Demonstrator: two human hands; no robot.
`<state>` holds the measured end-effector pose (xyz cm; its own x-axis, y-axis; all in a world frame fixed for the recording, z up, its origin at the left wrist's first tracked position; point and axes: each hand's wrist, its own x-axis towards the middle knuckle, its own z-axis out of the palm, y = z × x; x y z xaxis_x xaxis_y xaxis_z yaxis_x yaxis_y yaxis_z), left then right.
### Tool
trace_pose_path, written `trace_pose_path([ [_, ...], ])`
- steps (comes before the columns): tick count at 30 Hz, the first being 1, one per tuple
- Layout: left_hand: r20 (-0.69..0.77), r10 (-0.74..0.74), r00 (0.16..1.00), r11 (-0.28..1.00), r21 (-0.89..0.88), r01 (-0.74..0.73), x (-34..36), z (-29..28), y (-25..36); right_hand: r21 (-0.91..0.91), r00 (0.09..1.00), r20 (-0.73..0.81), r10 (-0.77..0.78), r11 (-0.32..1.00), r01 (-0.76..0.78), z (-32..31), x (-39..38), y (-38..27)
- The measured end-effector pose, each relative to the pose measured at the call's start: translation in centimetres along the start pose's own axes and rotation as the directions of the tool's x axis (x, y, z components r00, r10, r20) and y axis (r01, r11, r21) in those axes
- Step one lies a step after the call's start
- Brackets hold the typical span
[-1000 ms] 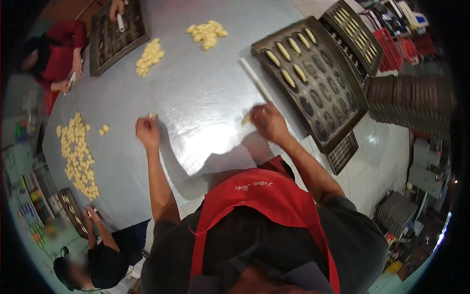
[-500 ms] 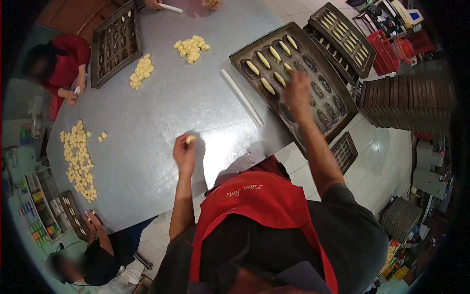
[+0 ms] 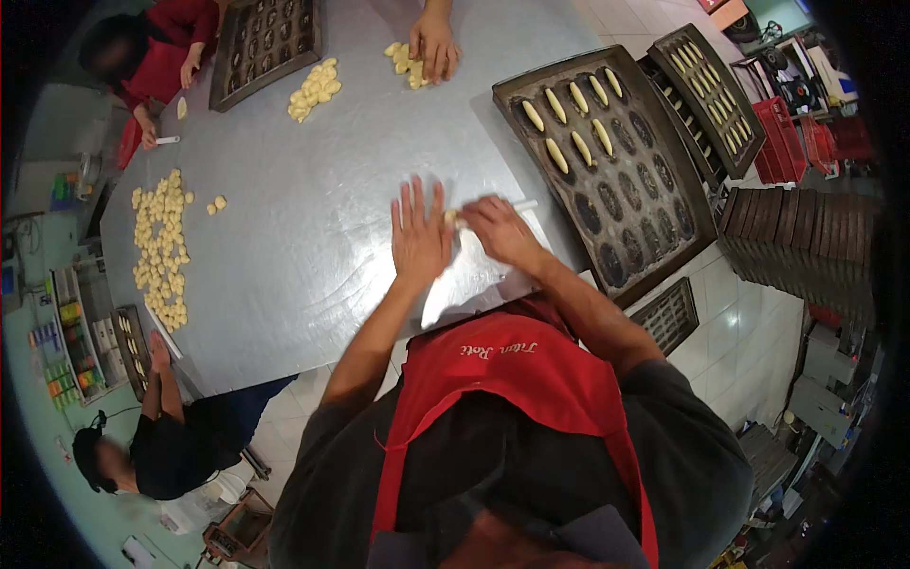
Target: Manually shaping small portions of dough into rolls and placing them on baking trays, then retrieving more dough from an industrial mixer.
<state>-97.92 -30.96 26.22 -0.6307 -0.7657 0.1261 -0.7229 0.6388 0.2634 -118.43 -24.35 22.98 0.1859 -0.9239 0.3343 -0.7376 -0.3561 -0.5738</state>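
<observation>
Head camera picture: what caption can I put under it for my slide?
Left hand flat and right hand roll a small pale dough piece on the grey metal table, beside a dark moulded baking tray.

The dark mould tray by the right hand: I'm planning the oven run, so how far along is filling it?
Done: six shaped dough pieces lie in the far cavities of the mould tray. In hand: the left hand lies flat on the table, the right hand beside it, a small dough piece between them. Left: most cavities are empty.
</observation>
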Motion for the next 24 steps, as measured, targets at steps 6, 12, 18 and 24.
trace_pose_path([
  [6,-0.067,-0.016,0.998,0.999,0.032,0.019,3.0,1.6,-4.0,-0.057,0.986,-0.074,0.152,0.986,-0.157,0.6,3.7,-0.4],
  [12,0.131,0.166,0.977,0.979,-0.144,-0.147,-8.1,-0.1,1.1,0.066,0.915,0.190,0.356,0.925,-0.374,-0.2,-4.1,-2.6],
  [18,0.409,-0.083,0.909,0.931,-0.294,0.217,-3.2,-0.6,1.8,-0.267,0.918,-0.059,0.393,0.880,-0.394,0.9,1.2,-1.2],
  [24,0.076,0.061,0.995,0.988,-0.147,-0.049,-6.4,2.0,0.7,-0.391,0.990,0.049,0.129,0.915,-0.099,2.3,-2.1,-6.1],
])
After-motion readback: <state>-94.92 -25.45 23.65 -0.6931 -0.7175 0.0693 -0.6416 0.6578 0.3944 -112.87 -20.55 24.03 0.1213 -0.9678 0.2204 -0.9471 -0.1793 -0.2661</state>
